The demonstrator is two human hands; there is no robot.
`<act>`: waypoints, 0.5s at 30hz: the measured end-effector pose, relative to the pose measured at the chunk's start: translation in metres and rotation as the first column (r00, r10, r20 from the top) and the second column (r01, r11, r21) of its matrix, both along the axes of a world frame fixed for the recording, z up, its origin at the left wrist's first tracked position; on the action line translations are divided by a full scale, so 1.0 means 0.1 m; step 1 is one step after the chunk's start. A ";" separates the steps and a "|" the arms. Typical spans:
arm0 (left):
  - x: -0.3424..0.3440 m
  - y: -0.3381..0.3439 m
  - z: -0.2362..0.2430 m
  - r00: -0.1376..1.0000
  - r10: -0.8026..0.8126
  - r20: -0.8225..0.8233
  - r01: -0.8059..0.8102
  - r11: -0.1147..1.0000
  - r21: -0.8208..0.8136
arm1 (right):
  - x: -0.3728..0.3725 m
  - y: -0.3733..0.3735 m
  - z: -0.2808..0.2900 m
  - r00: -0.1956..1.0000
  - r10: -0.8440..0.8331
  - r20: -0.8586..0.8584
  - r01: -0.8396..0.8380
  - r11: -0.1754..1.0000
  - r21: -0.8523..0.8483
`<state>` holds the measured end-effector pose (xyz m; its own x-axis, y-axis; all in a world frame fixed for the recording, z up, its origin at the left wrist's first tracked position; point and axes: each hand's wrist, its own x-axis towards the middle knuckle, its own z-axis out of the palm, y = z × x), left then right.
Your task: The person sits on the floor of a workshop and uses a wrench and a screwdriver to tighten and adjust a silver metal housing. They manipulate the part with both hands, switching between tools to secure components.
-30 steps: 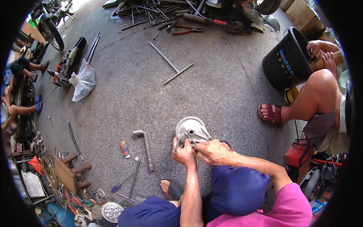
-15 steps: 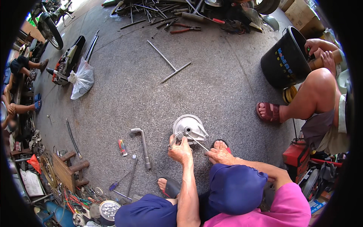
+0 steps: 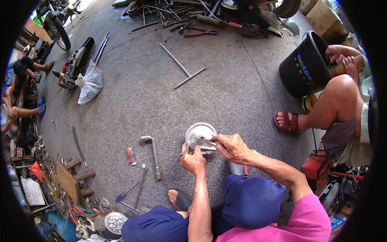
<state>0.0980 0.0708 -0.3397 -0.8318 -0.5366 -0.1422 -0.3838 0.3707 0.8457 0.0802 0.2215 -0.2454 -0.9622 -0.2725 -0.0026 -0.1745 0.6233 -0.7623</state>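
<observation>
A round silver metal brake plate (image 3: 200, 130) with a hole at its centre is in front of me, near my sandalled feet. My left hand (image 3: 192, 162) is closed on its lower left side, gripping a small metal lever there. In my right hand (image 3: 232, 148), fingers pinched, is a flat grey metal strip (image 3: 206, 143), which lies across the lower part of the plate next to the centre hole. The strip's tip is close to my left fingertips; whether it touches the plate I cannot tell.
An L-shaped socket wrench (image 3: 154, 157), a small red-and-blue item (image 3: 131, 156) and a screwdriver (image 3: 121, 197) lie to the left. Farther off is a T-handle wrench (image 3: 183, 67). A black bucket (image 3: 298, 68) and a seated person's sandalled foot (image 3: 287, 122) are at right.
My right hand has moved up and left, closer to the plate. The strip in it has turned from a slanted, narrow look to lying nearly level across the plate. My left hand stays put.
</observation>
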 end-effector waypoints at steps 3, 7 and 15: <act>0.00 0.00 -0.03 1.000 -0.012 -0.019 0.012 1.000 -0.021 | -0.08 -0.07 -0.06 0.999 0.043 -0.019 -0.042 0.998 0.045; 0.01 -0.01 -0.03 0.999 -0.019 -0.037 0.018 0.999 -0.036 | -0.22 -0.18 -0.02 0.993 0.103 0.063 -0.108 0.989 0.097; 0.02 0.01 -0.05 0.999 -0.027 -0.017 0.024 0.987 -0.156 | -1.01 -0.58 -0.07 0.976 0.215 -0.020 -0.205 0.951 0.233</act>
<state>0.1003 0.0717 -0.3449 -0.8472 -0.5296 -0.0426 -0.3568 0.5079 0.7841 -0.0210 0.1634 -0.2520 -0.8838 -0.4655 -0.0467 -0.3507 0.7253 -0.5924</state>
